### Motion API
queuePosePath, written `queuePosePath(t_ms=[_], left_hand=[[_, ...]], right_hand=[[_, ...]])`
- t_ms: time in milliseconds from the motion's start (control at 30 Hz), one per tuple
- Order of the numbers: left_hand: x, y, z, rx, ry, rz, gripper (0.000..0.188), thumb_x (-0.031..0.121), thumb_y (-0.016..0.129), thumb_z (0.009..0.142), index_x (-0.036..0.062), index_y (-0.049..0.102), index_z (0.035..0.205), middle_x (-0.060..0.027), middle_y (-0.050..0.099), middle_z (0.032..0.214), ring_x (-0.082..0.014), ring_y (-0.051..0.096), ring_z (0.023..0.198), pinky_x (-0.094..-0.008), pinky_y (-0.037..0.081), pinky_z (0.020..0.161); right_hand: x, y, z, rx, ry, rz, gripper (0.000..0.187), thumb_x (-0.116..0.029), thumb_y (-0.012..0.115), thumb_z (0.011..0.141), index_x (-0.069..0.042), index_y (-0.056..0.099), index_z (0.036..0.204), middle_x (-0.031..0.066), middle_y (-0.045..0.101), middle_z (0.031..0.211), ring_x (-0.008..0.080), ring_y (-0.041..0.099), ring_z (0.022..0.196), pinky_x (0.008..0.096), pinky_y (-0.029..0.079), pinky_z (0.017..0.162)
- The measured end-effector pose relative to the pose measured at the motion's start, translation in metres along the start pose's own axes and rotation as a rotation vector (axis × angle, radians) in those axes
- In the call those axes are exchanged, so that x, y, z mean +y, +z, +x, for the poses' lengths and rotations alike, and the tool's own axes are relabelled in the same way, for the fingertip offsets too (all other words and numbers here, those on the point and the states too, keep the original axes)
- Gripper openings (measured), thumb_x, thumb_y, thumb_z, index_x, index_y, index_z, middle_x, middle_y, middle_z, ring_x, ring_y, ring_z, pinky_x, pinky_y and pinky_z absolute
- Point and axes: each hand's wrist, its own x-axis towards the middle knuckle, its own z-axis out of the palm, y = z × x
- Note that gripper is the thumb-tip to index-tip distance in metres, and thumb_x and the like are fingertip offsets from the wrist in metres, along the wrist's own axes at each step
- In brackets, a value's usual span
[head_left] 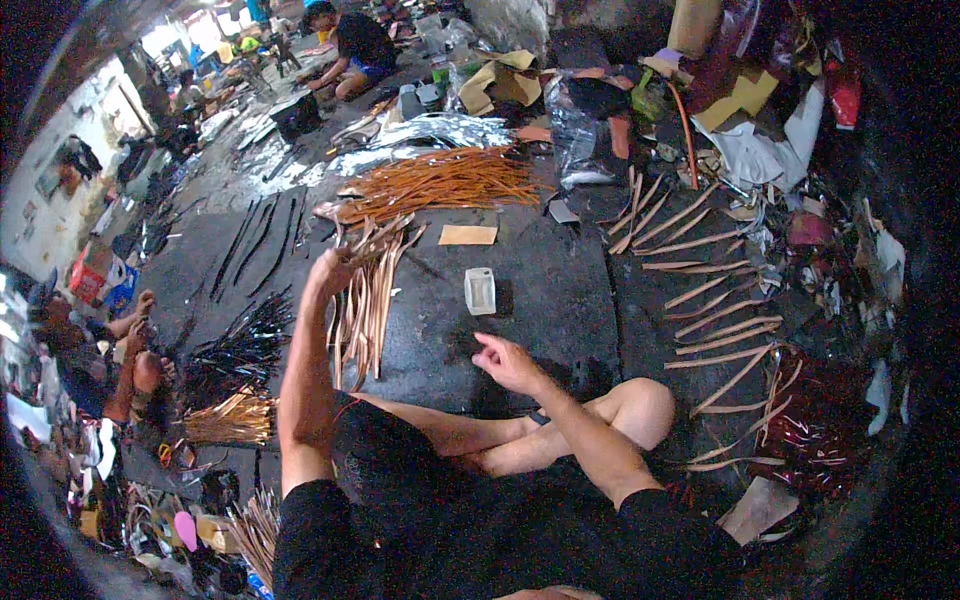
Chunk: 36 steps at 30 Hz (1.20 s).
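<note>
My left hand (332,272) is closed at the far end of a bundle of long tan strips (372,310), which look like leather or a similar flat material. Some strip ends stick out beyond its fingers; the rest trail toward me over the dark work surface (560,290). My right hand (508,364) hovers above that surface near my crossed legs, its fingers loosely bent and apart, with nothing visible in them. Just beyond it stands a small white rectangular tub (480,292). A flat tan rectangular piece (468,235) lies farther back.
Orange-brown strips (440,185) are heaped beyond the board, with silvery strips (450,130) behind. Separate tan strips (715,300) lie spread out on the right, beside dark red glossy material (820,420). Black strips (240,340) are piled left. A person (110,350) sits at left, another (360,55) far back.
</note>
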Motion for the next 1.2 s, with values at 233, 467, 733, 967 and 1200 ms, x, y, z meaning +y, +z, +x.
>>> queuePosePath(t_ms=[233, 467, 733, 967, 1200], left_hand=[[0.118, -0.008, -0.077, -0.476, 0.548, 0.234, 0.014, 0.018, 0.056, 0.086, 0.0058, 0.063, 0.088, -0.0074, 0.065, 0.075, -0.0221, 0.063, 0.070, -0.0361, 0.047, 0.064], [0.072, 0.035, -0.096, -0.711, 0.201, -0.188, 0.031, 0.033, 0.055, 0.094, 0.0033, 0.064, 0.096, -0.0048, 0.066, 0.083, -0.0125, 0.061, 0.074, -0.0297, 0.049, 0.069], [-0.035, 0.120, -0.043, -0.671, 0.193, -0.378, 0.014, 0.010, 0.056, 0.090, 0.0016, 0.066, 0.096, -0.0050, 0.066, 0.086, -0.0129, 0.060, 0.074, -0.0283, 0.049, 0.067], [-0.073, 0.186, -0.030, -0.527, 0.138, 0.024, 0.021, 0.023, 0.064, 0.086, 0.0028, 0.069, 0.089, -0.0056, 0.065, 0.069, -0.0129, 0.060, 0.064, -0.0310, 0.048, 0.059], [-0.057, 0.213, -0.057, -0.438, 0.186, -0.019, 0.020, 0.009, 0.058, 0.081, 0.0092, 0.064, 0.101, -0.0165, 0.067, 0.086, -0.0296, 0.066, 0.080, -0.0379, 0.050, 0.072]], right_hand=[[-0.123, -0.018, 0.053, 0.377, -0.698, -0.360, 0.046, -0.026, 0.052, 0.095, -0.005, 0.041, 0.135, 0.0111, 0.061, 0.101, 0.0179, 0.056, 0.097, 0.0324, 0.045, 0.087], [-0.108, -0.012, 0.049, -0.277, -0.185, 0.111, 0.042, -0.014, 0.048, 0.096, -0.007, 0.039, 0.137, 0.0012, 0.058, 0.076, 0.0096, 0.056, 0.073, 0.0260, 0.045, 0.067], [-0.017, -0.148, 0.063, -0.341, -0.007, -0.094, 0.036, -0.015, 0.057, 0.090, -0.004, 0.053, 0.124, 0.0040, 0.068, 0.083, 0.0078, 0.059, 0.070, 0.0249, 0.047, 0.063], [0.074, -0.212, 0.066, -0.062, 0.211, -0.370, 0.038, -0.015, 0.066, 0.081, -0.005, 0.058, 0.117, 0.0073, 0.067, 0.081, 0.0141, 0.062, 0.074, 0.0293, 0.049, 0.070], [0.088, -0.114, 0.093, 0.448, -0.137, -0.818, 0.050, -0.042, 0.072, 0.074, -0.016, 0.063, 0.115, 0.0114, 0.055, 0.112, 0.0317, 0.048, 0.108, 0.0429, 0.040, 0.093]])
